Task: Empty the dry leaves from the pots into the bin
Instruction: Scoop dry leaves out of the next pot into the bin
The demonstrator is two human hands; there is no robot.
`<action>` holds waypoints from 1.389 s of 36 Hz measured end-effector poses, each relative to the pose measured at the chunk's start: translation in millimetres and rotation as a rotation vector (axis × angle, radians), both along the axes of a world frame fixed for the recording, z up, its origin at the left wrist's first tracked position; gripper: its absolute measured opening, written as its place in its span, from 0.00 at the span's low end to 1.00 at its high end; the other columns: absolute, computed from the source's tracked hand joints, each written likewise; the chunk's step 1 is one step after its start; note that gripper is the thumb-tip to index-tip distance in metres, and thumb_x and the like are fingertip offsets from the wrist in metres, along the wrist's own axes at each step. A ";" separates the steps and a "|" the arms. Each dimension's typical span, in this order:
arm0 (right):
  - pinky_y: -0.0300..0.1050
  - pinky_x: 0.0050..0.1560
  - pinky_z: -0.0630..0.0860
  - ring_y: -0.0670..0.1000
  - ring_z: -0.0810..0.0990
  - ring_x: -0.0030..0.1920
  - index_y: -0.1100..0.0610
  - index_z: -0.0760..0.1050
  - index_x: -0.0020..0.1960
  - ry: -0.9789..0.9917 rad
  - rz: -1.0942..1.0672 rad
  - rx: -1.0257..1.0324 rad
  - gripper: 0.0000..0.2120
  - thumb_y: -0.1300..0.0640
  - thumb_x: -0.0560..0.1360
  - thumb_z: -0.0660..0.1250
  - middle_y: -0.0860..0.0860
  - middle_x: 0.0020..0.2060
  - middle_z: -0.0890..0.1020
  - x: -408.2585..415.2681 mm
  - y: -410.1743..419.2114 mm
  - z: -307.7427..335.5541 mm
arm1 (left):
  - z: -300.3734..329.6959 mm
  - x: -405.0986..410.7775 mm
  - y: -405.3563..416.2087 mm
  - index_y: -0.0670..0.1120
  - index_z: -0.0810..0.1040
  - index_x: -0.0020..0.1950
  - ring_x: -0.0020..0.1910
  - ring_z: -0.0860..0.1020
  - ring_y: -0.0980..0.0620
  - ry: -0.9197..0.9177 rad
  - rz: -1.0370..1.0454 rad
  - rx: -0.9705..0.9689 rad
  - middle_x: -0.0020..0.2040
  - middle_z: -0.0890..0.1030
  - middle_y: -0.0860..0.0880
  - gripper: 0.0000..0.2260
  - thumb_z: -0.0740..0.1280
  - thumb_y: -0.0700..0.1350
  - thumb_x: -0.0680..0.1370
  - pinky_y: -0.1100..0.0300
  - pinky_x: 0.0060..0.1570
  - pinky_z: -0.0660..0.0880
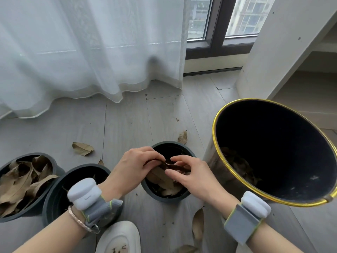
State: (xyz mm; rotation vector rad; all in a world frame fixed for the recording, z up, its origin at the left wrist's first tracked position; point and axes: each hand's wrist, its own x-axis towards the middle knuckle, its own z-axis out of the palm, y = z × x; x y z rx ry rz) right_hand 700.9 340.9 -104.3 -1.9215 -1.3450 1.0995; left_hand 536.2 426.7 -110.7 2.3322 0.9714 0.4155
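Note:
Three dark grey pots stand on the floor. The middle-right pot (pixel 165 198) holds dry brown leaves (pixel 162 177). Over it, my left hand (pixel 135 167) and my right hand (pixel 191 177) both curl their fingers round a bunch of those leaves just above the rim. A second pot (pixel 54 198) sits under my left forearm, its inside mostly hidden. The far-left pot (pixel 7 216) is full of dry leaves (pixel 21 181). The black bin (pixel 273 157) with a gold rim stands at the right, tilted toward me, with some leaves at its bottom.
Loose dry leaves lie on the grey floor: one (pixel 83 148) left of the hands, one (pixel 182 137) behind the pot, one (pixel 198 223) near my right wrist. A white slipper (pixel 120 238) is at the bottom. A sheer curtain (pixel 91 52) hangs behind; a white shelf unit (pixel 291 61) stands right.

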 end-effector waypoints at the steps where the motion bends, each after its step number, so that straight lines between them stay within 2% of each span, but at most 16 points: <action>1: 0.33 0.51 0.77 0.42 0.80 0.50 0.48 0.74 0.65 0.011 -0.005 0.009 0.23 0.47 0.71 0.71 0.45 0.51 0.80 1.2 -0.6 5.2 | 6.2 0.8 0.0 0.54 0.83 0.49 0.45 0.77 0.65 -0.025 -0.005 -0.008 0.44 0.79 0.62 0.08 0.65 0.49 0.76 0.75 0.46 0.70; 3: 0.32 0.50 0.77 0.41 0.80 0.47 0.48 0.74 0.63 0.035 -0.016 0.037 0.23 0.49 0.70 0.73 0.44 0.49 0.80 1.3 -0.8 16.5 | 19.2 1.7 -1.0 0.54 0.83 0.49 0.45 0.78 0.62 -0.082 -0.009 -0.015 0.44 0.81 0.60 0.12 0.61 0.54 0.75 0.70 0.45 0.73; 5: 0.30 0.48 0.76 0.40 0.80 0.46 0.46 0.75 0.62 0.036 -0.018 0.087 0.22 0.51 0.69 0.75 0.43 0.47 0.80 1.8 -1.5 31.5 | 34.9 5.3 -1.7 0.55 0.83 0.49 0.44 0.79 0.62 -0.133 -0.020 0.011 0.44 0.80 0.60 0.14 0.60 0.56 0.74 0.69 0.43 0.74; 11: 0.38 0.50 0.78 0.43 0.80 0.45 0.45 0.78 0.58 -0.076 -0.028 0.242 0.21 0.55 0.67 0.75 0.40 0.46 0.81 15.1 -2.8 82.9 | 91.3 28.6 0.7 0.53 0.83 0.50 0.42 0.78 0.64 -0.235 -0.093 0.227 0.44 0.81 0.58 0.09 0.65 0.49 0.76 0.77 0.43 0.69; 13: 0.34 0.46 0.77 0.43 0.81 0.42 0.44 0.79 0.54 -0.095 -0.042 0.273 0.18 0.56 0.67 0.76 0.40 0.41 0.81 27.7 -3.7 100.6 | 107.2 40.0 0.9 0.52 0.83 0.50 0.41 0.77 0.65 -0.292 -0.101 0.280 0.44 0.81 0.57 0.07 0.67 0.46 0.76 0.76 0.43 0.69; 16: 0.27 0.42 0.73 0.41 0.80 0.41 0.43 0.80 0.52 -0.150 -0.036 0.283 0.16 0.55 0.66 0.76 0.40 0.40 0.82 54.8 -7.0 123.8 | 122.5 66.6 1.6 0.50 0.84 0.49 0.40 0.76 0.66 -0.373 -0.138 0.300 0.43 0.81 0.56 0.06 0.68 0.43 0.75 0.76 0.43 0.69; 20: 0.32 0.44 0.73 0.42 0.80 0.40 0.43 0.79 0.51 -0.237 -0.049 0.211 0.15 0.52 0.66 0.76 0.43 0.41 0.81 93.5 -11.0 134.4 | 121.0 109.4 4.9 0.49 0.84 0.49 0.40 0.76 0.64 -0.414 -0.196 0.212 0.43 0.80 0.56 0.06 0.69 0.42 0.75 0.75 0.40 0.69; 23: 0.31 0.41 0.72 0.43 0.81 0.40 0.46 0.81 0.47 -0.244 -0.087 0.117 0.12 0.55 0.65 0.77 0.45 0.39 0.83 122.8 -13.5 121.1 | 105.3 140.2 4.9 0.48 0.84 0.50 0.42 0.77 0.59 -0.381 -0.258 0.054 0.44 0.80 0.54 0.06 0.70 0.41 0.75 0.71 0.40 0.71; 26: 0.34 0.40 0.74 0.45 0.81 0.39 0.48 0.82 0.42 -0.285 -0.104 -0.018 0.07 0.56 0.66 0.77 0.46 0.36 0.83 141.8 -15.9 99.1 | 81.9 161.9 3.8 0.48 0.83 0.52 0.44 0.77 0.58 -0.219 -0.333 -0.021 0.46 0.80 0.53 0.07 0.69 0.42 0.75 0.65 0.45 0.74; 28: 0.40 0.44 0.76 0.46 0.81 0.41 0.49 0.82 0.41 -0.328 -0.090 -0.129 0.07 0.56 0.66 0.77 0.47 0.36 0.83 146.5 -17.8 83.7 | 68.5 171.6 1.1 0.50 0.82 0.53 0.46 0.76 0.58 -0.068 -0.388 0.003 0.48 0.79 0.53 0.07 0.68 0.44 0.76 0.60 0.50 0.75; 31: 0.42 0.46 0.78 0.47 0.81 0.43 0.47 0.80 0.43 -0.372 -0.052 -0.275 0.07 0.55 0.67 0.75 0.48 0.39 0.83 144.8 -19.7 64.9 | 59.8 182.6 -3.8 0.52 0.80 0.54 0.50 0.77 0.55 0.168 -0.453 0.071 0.51 0.79 0.54 0.07 0.66 0.46 0.76 0.55 0.53 0.75; 34: 0.46 0.49 0.80 0.49 0.81 0.46 0.48 0.80 0.49 -0.435 -0.005 -0.367 0.11 0.54 0.67 0.74 0.49 0.45 0.83 141.9 -20.3 55.7 | 57.5 194.6 -8.7 0.53 0.78 0.55 0.51 0.78 0.49 0.337 -0.497 0.115 0.52 0.79 0.51 0.09 0.66 0.44 0.76 0.54 0.50 0.76; 37: 0.47 0.50 0.80 0.51 0.81 0.48 0.51 0.78 0.54 -0.497 0.021 -0.429 0.14 0.55 0.69 0.72 0.50 0.47 0.82 139.5 -20.5 51.1 | 54.0 205.5 -19.1 0.50 0.78 0.57 0.49 0.79 0.46 0.456 -0.531 0.230 0.51 0.79 0.48 0.11 0.64 0.40 0.77 0.56 0.42 0.73; 42: 0.47 0.53 0.78 0.53 0.80 0.52 0.52 0.76 0.58 -0.561 0.085 -0.530 0.15 0.58 0.72 0.69 0.52 0.52 0.81 135.6 -22.1 44.1 | 42.1 208.1 -31.6 0.44 0.79 0.54 0.46 0.80 0.45 0.514 -0.575 0.328 0.49 0.81 0.46 0.09 0.61 0.38 0.78 0.57 0.38 0.70; 45: 0.46 0.52 0.78 0.53 0.80 0.53 0.51 0.76 0.58 -0.560 0.097 -0.529 0.16 0.59 0.71 0.69 0.51 0.53 0.80 135.4 -23.0 44.0 | 40.9 203.9 -27.9 0.46 0.79 0.55 0.49 0.79 0.46 0.453 -0.548 0.341 0.50 0.80 0.48 0.10 0.61 0.39 0.78 0.57 0.39 0.70; 50: 0.47 0.57 0.77 0.52 0.78 0.57 0.47 0.74 0.62 -0.554 0.017 -0.430 0.22 0.57 0.70 0.72 0.49 0.57 0.79 138.9 -26.9 49.5 | 60.5 175.6 -15.2 0.52 0.78 0.58 0.61 0.71 0.56 0.150 -0.455 0.250 0.57 0.77 0.57 0.10 0.64 0.46 0.78 0.57 0.57 0.72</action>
